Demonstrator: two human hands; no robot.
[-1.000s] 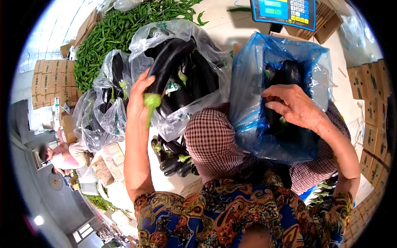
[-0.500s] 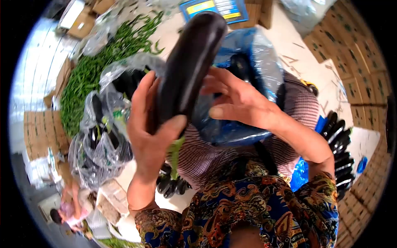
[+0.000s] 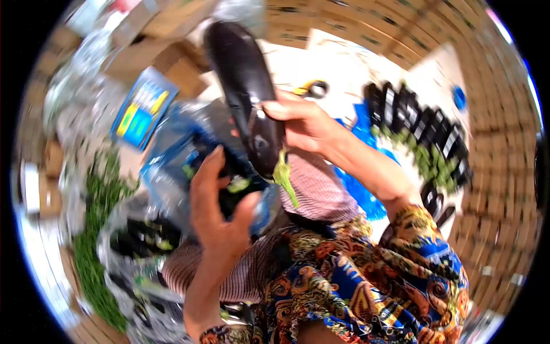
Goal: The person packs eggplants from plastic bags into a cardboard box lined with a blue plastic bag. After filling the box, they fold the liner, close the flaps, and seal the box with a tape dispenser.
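Observation:
A large dark eggplant (image 3: 243,80) with a green stem is held up in my right hand (image 3: 306,123), its stem end pointing down toward my lap. The fingers wrap around its lower half, with the thumb on top. My left hand (image 3: 220,212) holds nothing, thumb and fingers apart, just left of the eggplant. Below and behind that hand is a blue plastic bag (image 3: 166,157) with dark eggplants inside, partly hidden by my hand.
Rows of eggplants (image 3: 424,123) lie on the floor to the right, beside blue plastic (image 3: 366,195). A tape roll (image 3: 317,88) lies ahead. To the left are green peppers (image 3: 94,229), clear bags of eggplants (image 3: 143,238) and a blue-yellow package (image 3: 143,109). Stacked cartons (image 3: 498,172) line the right.
The eggplant has passed from my left hand to my right, and my left hand has let go. The view has turned to the right, showing more of the eggplant rows.

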